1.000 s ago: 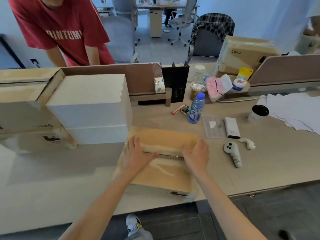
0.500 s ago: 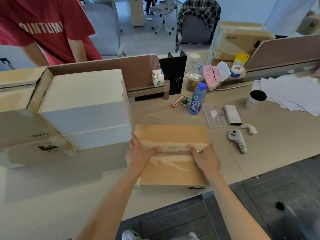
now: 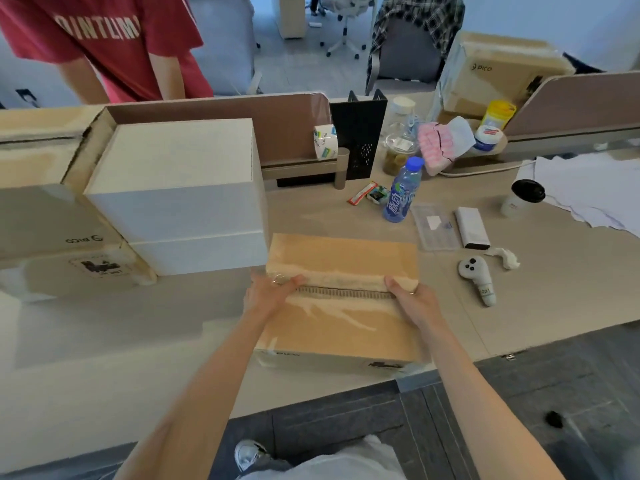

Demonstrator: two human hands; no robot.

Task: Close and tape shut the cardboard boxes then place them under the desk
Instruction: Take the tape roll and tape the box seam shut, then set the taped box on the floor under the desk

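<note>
A brown cardboard box (image 3: 343, 327) lies at the desk's near edge with its top flaps folded down. A narrow gap along the middle seam shows corrugated edge. My left hand (image 3: 268, 294) sits at the seam's left end, with the thumb on top and the fingers over the box's left edge. At the right end my right hand (image 3: 414, 301) holds the box the same way. A roll of tape (image 3: 325, 142) stands on the divider ledge behind, out of both hands.
Two stacked white boxes (image 3: 180, 188) stand left of the box, inside a large open cardboard box (image 3: 41, 216). A blue bottle (image 3: 401, 192), a controller (image 3: 476, 277), a cup (image 3: 521, 200) and papers (image 3: 595, 192) lie to the right. A person in a red shirt (image 3: 104, 39) stands behind the divider.
Both hands slid apart along the seam, from the middle of the flaps to the box's left and right ends. The box sits a little closer to the desk's near edge.
</note>
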